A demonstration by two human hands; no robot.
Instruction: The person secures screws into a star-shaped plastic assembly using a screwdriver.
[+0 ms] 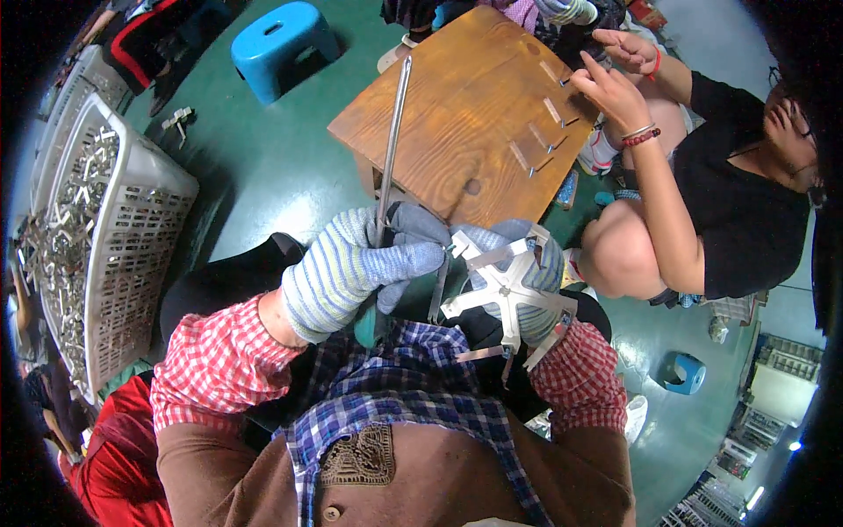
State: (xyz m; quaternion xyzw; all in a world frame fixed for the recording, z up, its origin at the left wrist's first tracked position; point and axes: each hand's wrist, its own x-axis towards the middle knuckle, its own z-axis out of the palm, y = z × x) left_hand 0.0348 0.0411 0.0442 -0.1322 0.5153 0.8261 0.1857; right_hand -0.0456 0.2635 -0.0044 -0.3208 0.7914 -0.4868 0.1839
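Observation:
My left hand, in a striped knit glove with grey fingertips, is closed around a screwdriver. Its long metal shaft points up and away, and part of a green handle shows below the glove. The thumb and fingers of this hand also meet at the tip of one arm of a white star-shaped metal bracket. My right hand, gloved alike, holds the bracket from behind, its fingers partly hidden. Flat metal strips sit at the ends of several arms, with small screws at some of them.
A low wooden table stands ahead, with metal strips and screws along its right side. A co-worker sits at the right, hands raised. White plastic baskets of metal parts stand at the left. Blue stools are on the green floor.

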